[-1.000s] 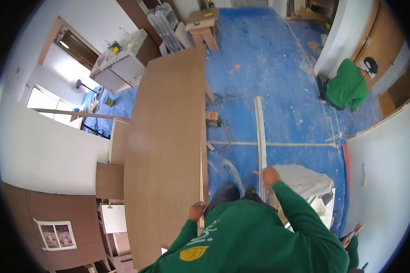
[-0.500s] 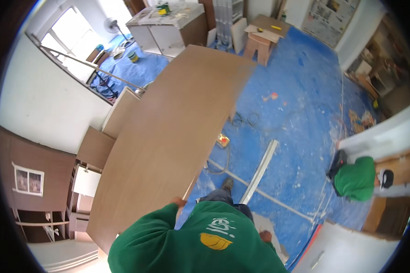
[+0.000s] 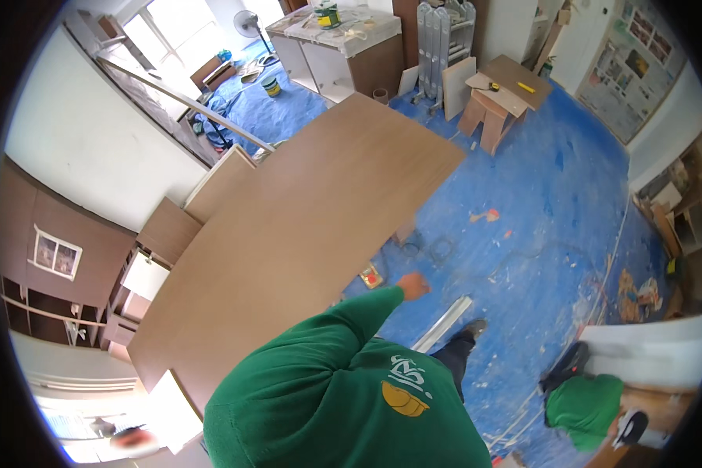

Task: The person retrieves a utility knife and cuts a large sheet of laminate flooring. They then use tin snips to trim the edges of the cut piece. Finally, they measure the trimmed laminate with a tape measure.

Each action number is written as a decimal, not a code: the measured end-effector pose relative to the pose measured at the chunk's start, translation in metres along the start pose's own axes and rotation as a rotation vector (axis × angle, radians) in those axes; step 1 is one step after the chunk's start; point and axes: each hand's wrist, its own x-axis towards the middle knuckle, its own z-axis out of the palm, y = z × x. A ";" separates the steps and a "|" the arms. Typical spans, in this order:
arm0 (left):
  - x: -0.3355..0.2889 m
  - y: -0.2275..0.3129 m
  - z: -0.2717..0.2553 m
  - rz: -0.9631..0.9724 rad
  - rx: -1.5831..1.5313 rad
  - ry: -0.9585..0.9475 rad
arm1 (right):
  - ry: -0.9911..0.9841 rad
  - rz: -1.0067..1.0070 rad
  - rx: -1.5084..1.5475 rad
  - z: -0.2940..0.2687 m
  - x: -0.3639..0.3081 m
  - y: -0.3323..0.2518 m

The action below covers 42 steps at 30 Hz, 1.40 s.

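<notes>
My left hand (image 3: 414, 286) hangs over the blue-covered floor, off the right edge of a large brown wood panel (image 3: 288, 226). Nothing shows in it, but its fingers are too small and blurred to make out. The panel lies flat and raised, stretching from lower left to the upper middle. Close to my left hand are a small yellow and red object (image 3: 371, 275) and a long pale metal strip (image 3: 442, 323) on the floor. My right hand is out of view beyond my green sweatshirt.
A person in green (image 3: 585, 409) crouches at the lower right. A small wooden stand (image 3: 491, 121) holds a tape measure and a yellow tool. Behind are a folded ladder (image 3: 442, 54) and a plastic-covered cabinet (image 3: 374, 70). Cables (image 3: 429, 249) lie on the floor beside the panel.
My left hand has left the panel's edge and moved up and right over the floor. My right hand has gone out of view. My body has turned and stepped forward; the panel has stayed put.
</notes>
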 end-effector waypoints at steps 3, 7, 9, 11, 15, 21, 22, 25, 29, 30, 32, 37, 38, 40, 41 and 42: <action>0.038 0.068 0.005 0.059 -0.058 -0.101 | -0.052 0.030 -0.204 -0.089 0.049 0.079; -0.015 0.004 0.015 -0.481 0.209 -0.225 | -0.230 -0.442 -0.757 -0.235 0.170 0.155; -0.040 0.008 0.016 -0.271 0.425 -0.429 | -0.103 -0.537 -0.976 -0.354 0.270 0.146; -0.031 0.043 0.004 -0.992 -0.123 -0.280 | 0.089 -0.398 -1.271 -0.466 0.350 0.070; -0.002 0.063 0.017 -0.712 -0.157 -0.197 | 0.427 -0.530 -1.196 -0.635 0.493 -0.086; 0.102 -0.006 -0.010 -0.669 -0.097 -0.248 | 0.464 -0.650 -0.637 -0.620 0.605 -0.330; 0.205 -0.011 -0.002 -0.541 -0.139 -0.190 | 0.642 -0.877 -0.502 -0.644 0.638 -0.308; 0.242 0.027 -0.009 -0.750 -0.449 -0.064 | 0.127 -0.632 -0.417 -0.541 0.611 -0.376; 0.306 0.010 -0.100 -0.133 -0.247 0.578 | -0.009 -0.462 -0.549 -0.508 0.632 -0.428; 0.324 -0.001 -0.123 0.131 -0.097 0.600 | -0.007 -0.497 -0.675 -0.507 0.650 -0.441; 0.351 0.007 -0.181 -0.517 -0.723 0.532 | 0.056 -0.626 -0.837 -0.506 0.674 -0.480; 0.397 0.013 -0.281 -0.940 -1.052 0.639 | 0.061 -0.706 -0.964 -0.513 0.781 -0.552; 0.392 0.009 -0.287 -0.971 -1.069 0.634 | 0.078 -0.504 -0.703 -0.507 0.793 -0.589; 0.409 0.009 -0.293 -1.053 -1.142 0.637 | -0.023 -0.631 -0.636 -0.515 0.844 -0.637; 0.406 0.017 -0.281 -1.139 -1.189 0.649 | -0.053 -0.663 -0.611 -0.517 0.872 -0.663; 0.395 0.006 -0.255 -1.174 -1.265 0.638 | -0.040 -0.630 -0.580 -0.512 0.898 -0.696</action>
